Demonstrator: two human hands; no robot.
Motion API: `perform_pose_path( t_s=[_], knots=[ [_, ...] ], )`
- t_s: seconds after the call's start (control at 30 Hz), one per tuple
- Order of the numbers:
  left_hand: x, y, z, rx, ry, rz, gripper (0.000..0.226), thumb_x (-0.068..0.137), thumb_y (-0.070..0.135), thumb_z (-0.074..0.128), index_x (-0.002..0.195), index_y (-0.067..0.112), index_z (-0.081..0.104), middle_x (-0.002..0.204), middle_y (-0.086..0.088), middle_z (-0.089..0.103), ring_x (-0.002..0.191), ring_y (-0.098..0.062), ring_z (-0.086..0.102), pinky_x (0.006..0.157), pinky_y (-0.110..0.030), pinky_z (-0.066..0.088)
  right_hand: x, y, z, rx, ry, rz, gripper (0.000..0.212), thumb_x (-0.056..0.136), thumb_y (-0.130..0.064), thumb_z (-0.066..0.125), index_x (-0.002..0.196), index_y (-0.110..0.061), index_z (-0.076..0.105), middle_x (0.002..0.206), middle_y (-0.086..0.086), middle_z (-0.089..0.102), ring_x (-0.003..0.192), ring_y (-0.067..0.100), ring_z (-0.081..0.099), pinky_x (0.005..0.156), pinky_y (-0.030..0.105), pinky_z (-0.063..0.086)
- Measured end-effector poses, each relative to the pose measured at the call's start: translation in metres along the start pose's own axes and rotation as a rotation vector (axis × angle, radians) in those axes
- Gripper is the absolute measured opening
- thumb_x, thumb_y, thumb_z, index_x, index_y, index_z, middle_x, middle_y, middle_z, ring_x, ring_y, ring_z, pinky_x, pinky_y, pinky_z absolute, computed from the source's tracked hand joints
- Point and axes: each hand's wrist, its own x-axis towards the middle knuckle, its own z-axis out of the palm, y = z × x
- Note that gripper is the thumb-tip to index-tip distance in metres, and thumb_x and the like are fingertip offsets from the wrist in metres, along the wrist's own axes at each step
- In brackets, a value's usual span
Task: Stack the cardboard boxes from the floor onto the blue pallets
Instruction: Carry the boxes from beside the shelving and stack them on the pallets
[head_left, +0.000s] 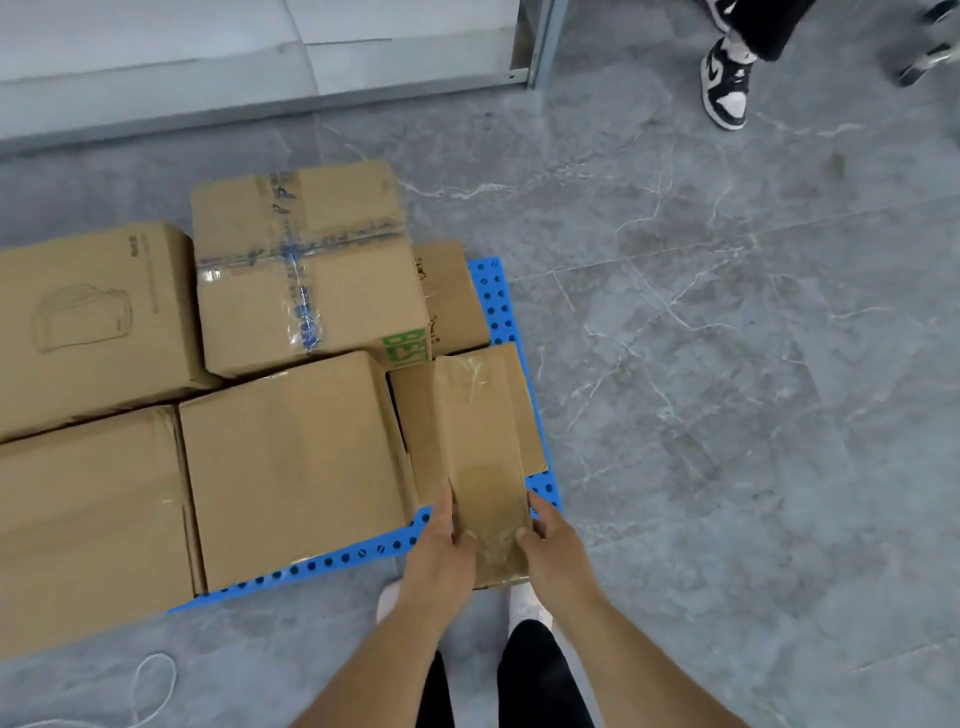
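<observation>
Box (480, 467), narrow, taped, gripped by left hand (441, 545) and right hand (550, 540) at pallet (493, 296) near corner, over flat box (410, 415); bigger boxes (291, 462) alongside.

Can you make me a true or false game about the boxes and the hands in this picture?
1. Both hands hold the long narrow box. True.
2. The pallet under the boxes is red. False: it is blue.
3. The box with blue crossed tape sits on top of other boxes. True.
4. The left hand is flat on the floor. False: it grips the narrow box's near end, with the right hand on the other side.
5. Someone's black and white shoe stands on the pallet. False: it is on the grey floor.
</observation>
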Motion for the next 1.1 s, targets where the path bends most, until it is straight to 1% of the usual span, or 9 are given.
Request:
perform_pose_path(
  t_s=[0.1, 0.23, 0.37, 0.47, 0.6, 0.73, 0.83, 0.97, 1.1],
  knots=[
    [0.028, 0.006, 0.008, -0.031, 0.006, -0.002, 0.066, 0.095, 0.012, 0.037, 0.148, 0.039, 0.009, 0.097, 0.01, 0.055, 0.082, -0.014, 0.058, 0.064, -0.02, 0.044, 0.029, -0.003, -0.005, -0.024, 0.011, -0.041, 0.051, 0.093, -0.011, 0.039, 0.139, -0.032, 0.04, 0.107, -0.006, 0.064, 0.086, 0.009, 0.061, 0.068, 0.02, 0.047],
    [0.063, 0.017, 0.014, -0.08, 0.052, 0.041, 0.065, 0.094, 0.008, 0.037, 0.147, 0.037, 0.015, 0.115, 0.013, 0.053, 0.085, -0.003, 0.055, 0.066, -0.008, 0.04, 0.07, -0.014, -0.006, -0.052, 0.027, -0.11, 0.05, 0.093, -0.009, 0.039, 0.139, -0.03, 0.041, 0.114, -0.001, 0.064, 0.09, 0.015, 0.061, 0.076, 0.026, 0.047],
    [0.097, 0.024, 0.014, -0.116, 0.08, 0.044, 0.065, 0.095, 0.011, 0.036, 0.147, 0.041, 0.011, 0.13, 0.007, 0.054, 0.105, -0.023, 0.058, 0.086, -0.028, 0.045, 0.106, -0.026, -0.001, -0.041, 0.027, -0.139, 0.051, 0.095, -0.01, 0.037, 0.141, -0.032, 0.037, 0.126, 0.0, 0.058, 0.085, 0.013, 0.06, 0.063, 0.02, 0.045],
    [0.117, 0.025, 0.013, -0.116, 0.087, 0.053, 0.063, 0.096, 0.012, 0.036, 0.147, 0.042, 0.012, 0.133, 0.005, 0.053, 0.108, -0.022, 0.057, 0.097, -0.036, 0.044, 0.125, -0.03, 0.002, -0.051, 0.022, -0.15, 0.052, 0.096, -0.014, 0.038, 0.144, -0.033, 0.03, 0.132, -0.006, 0.052, 0.077, -0.002, 0.052, 0.057, 0.012, 0.039],
    [0.134, 0.018, 0.016, -0.14, 0.098, 0.01, 0.065, 0.097, 0.015, 0.037, 0.147, 0.043, 0.006, 0.126, 0.01, 0.052, 0.097, -0.012, 0.055, 0.083, -0.026, 0.044, 0.141, -0.029, 0.004, -0.091, 0.003, -0.14, 0.053, 0.097, -0.014, 0.039, 0.146, -0.032, 0.026, 0.139, -0.006, 0.045, 0.077, -0.006, 0.05, 0.051, 0.007, 0.04],
    [0.143, 0.011, 0.018, -0.125, 0.084, -0.044, 0.068, 0.096, 0.012, 0.036, 0.146, 0.044, 0.003, 0.079, 0.024, 0.038, 0.066, 0.003, 0.041, 0.055, -0.012, 0.037, 0.148, -0.031, 0.006, -0.138, -0.021, -0.145, 0.056, 0.096, -0.012, 0.039, 0.144, -0.038, 0.027, 0.127, -0.008, 0.053, 0.1, 0.016, 0.061, 0.053, 0.008, 0.043],
    [0.144, 0.01, 0.02, -0.102, 0.054, -0.076, 0.068, 0.096, 0.011, 0.035, 0.146, 0.043, 0.002, 0.076, 0.027, 0.034, 0.062, 0.005, 0.037, 0.05, -0.008, 0.035, 0.15, -0.032, 0.006, -0.149, -0.029, -0.11, 0.059, 0.095, -0.007, 0.036, 0.144, -0.039, 0.025, 0.128, -0.008, 0.051, 0.083, 0.011, 0.063, 0.05, 0.013, 0.045],
    [0.139, 0.007, 0.025, -0.103, 0.031, -0.086, 0.066, 0.095, 0.014, 0.035, 0.147, 0.042, 0.005, 0.092, 0.023, 0.044, 0.064, 0.006, 0.037, 0.056, -0.012, 0.034, 0.154, -0.031, 0.006, -0.168, -0.036, -0.08, 0.064, 0.093, -0.002, 0.033, 0.145, -0.04, 0.023, 0.14, -0.004, 0.044, 0.055, 0.008, 0.048, 0.035, 0.013, 0.035],
    [0.138, 0.008, 0.027, -0.097, 0.049, -0.089, 0.067, 0.093, 0.013, 0.037, 0.149, 0.036, 0.008, 0.106, 0.015, 0.051, 0.08, -0.007, 0.055, 0.073, -0.027, 0.049, 0.151, -0.034, 0.009, -0.216, -0.054, -0.115, 0.066, 0.093, -0.003, 0.035, 0.147, -0.036, 0.018, 0.143, -0.001, 0.04, 0.089, 0.016, 0.059, 0.061, 0.021, 0.05]
  ],
)
